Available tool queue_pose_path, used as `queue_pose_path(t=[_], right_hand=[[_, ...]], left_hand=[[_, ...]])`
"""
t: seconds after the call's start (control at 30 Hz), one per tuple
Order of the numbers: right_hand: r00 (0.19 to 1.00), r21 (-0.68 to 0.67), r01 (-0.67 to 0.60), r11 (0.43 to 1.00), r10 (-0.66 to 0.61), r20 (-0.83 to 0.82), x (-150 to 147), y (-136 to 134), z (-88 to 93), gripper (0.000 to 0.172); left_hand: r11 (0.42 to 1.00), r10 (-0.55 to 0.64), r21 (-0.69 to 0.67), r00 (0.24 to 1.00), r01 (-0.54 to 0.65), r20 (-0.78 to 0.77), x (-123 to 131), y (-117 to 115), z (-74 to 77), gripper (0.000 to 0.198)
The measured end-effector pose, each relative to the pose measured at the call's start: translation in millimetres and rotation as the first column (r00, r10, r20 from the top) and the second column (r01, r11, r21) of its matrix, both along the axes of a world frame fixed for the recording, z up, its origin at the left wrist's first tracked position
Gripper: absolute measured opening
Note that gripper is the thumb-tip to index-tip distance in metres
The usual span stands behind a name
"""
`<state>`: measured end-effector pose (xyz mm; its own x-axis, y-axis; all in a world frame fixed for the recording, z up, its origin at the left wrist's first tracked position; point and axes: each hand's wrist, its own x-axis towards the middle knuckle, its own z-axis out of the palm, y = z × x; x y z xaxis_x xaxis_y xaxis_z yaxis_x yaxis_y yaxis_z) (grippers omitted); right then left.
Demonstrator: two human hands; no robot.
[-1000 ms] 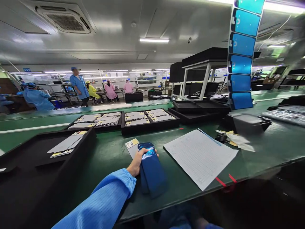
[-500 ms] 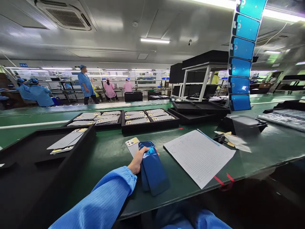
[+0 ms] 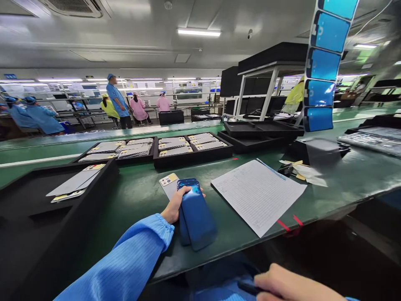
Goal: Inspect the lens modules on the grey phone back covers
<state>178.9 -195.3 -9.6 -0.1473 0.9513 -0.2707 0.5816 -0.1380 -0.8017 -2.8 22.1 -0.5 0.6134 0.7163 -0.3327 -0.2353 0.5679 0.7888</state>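
Observation:
My left hand (image 3: 173, 207) is closed around several overlapping blue phone back panels (image 3: 198, 221), thumb on top near their camera end. The panels fan slightly apart over the green bench, tilted toward me. Just behind them lies a white phone back panel (image 3: 169, 184) with a yellowish camera area, partly covered. My right hand (image 3: 282, 282) is low at the front, below the bench edge, with its fingers closed on a slim dark object (image 3: 247, 287) whose kind I cannot make out. A lined paper sheet (image 3: 258, 196) with handwriting lies right of the blue panels, with a pen (image 3: 272, 169) along its top edge.
Black trays (image 3: 192, 155) of white panels stand behind, and a large black tray (image 3: 94, 196) is at left. A strip of blue film sheets (image 3: 324, 62) hangs at right above a black box (image 3: 297, 150). Red tape (image 3: 283, 225) marks the bench edge. Several people work beyond.
My right hand has come into view at the bottom with a slim dark object in it. My left hand keeps its hold on the blue panels. The whole view has shifted slightly.

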Motion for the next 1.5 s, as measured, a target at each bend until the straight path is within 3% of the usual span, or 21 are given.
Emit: queue_pose_path(t=[0.03, 0.1, 0.17, 0.3, 0.4, 0.57, 0.87, 1.0, 1.1, 1.3, 1.5], right_hand=[[0.988, -0.062, 0.002, 0.998, -0.012, -0.155, 1.0, 3.5, 12.0, 0.031], [0.876, -0.145, 0.100, 0.984, -0.156, -0.457, -2.5, 15.5, 30.0, 0.038], [0.749, -0.059, 0.290, 0.955, -0.265, -0.607, -11.4, 32.6, 36.9, 0.034], [0.578, -0.122, 0.356, 0.926, -0.321, -0.750, -29.6, 63.7, 30.1, 0.034], [0.539, -0.136, 0.429, 0.893, -0.374, -0.754, -35.9, 73.4, 25.4, 0.033], [0.563, -0.096, 0.483, 0.870, -0.393, -0.727, -37.6, 77.2, 29.3, 0.027], [0.597, -0.068, 0.405, 0.912, -0.320, -0.736, -38.3, 80.2, 32.4, 0.030], [0.620, -0.062, 0.311, 0.949, -0.251, -0.743, -33.8, 79.1, 34.7, 0.030], [0.687, -0.020, 0.197, 0.980, -0.153, -0.710, -22.6, 85.1, 42.8, 0.029], [0.843, 0.208, 0.141, 0.968, -0.007, -0.538, -2.0, 137.6, 70.5, 0.028], [0.841, 0.335, 0.131, 0.933, 0.074, -0.535, -5.2, 192.2, 65.6, 0.022]], left_hand=[[1.000, 0.000, -0.006, 1.000, 0.000, -0.007, 0.0, -0.5, 0.8, 0.030], [1.000, 0.009, -0.009, 1.000, -0.009, -0.018, 0.0, -1.6, 2.9, 0.030], [1.000, 0.022, -0.001, 0.999, -0.022, -0.030, -0.2, -2.6, 4.9, 0.030], [0.999, 0.030, 0.025, 0.998, -0.029, -0.051, -1.0, -3.6, 6.2, 0.030], [1.000, 0.015, 0.018, 0.998, -0.014, -0.066, -1.6, -3.4, 4.9, 0.031], [1.000, 0.003, -0.016, 0.997, -0.004, -0.073, -1.6, -2.4, 4.1, 0.031], [1.000, -0.011, -0.024, 0.998, 0.010, -0.067, -2.4, -3.6, 6.3, 0.031], [0.999, -0.038, -0.029, 0.996, 0.035, -0.079, -3.4, -6.1, 6.7, 0.030], [0.997, -0.073, -0.037, 0.994, 0.070, -0.084, -2.1, -15.8, 8.3, 0.031], [0.984, -0.159, -0.098, 0.985, 0.152, -0.062, 5.7, -41.4, 11.2, 0.037], [0.989, -0.028, -0.149, 0.997, 0.017, -0.071, 5.1, -38.3, 11.1, 0.033]])
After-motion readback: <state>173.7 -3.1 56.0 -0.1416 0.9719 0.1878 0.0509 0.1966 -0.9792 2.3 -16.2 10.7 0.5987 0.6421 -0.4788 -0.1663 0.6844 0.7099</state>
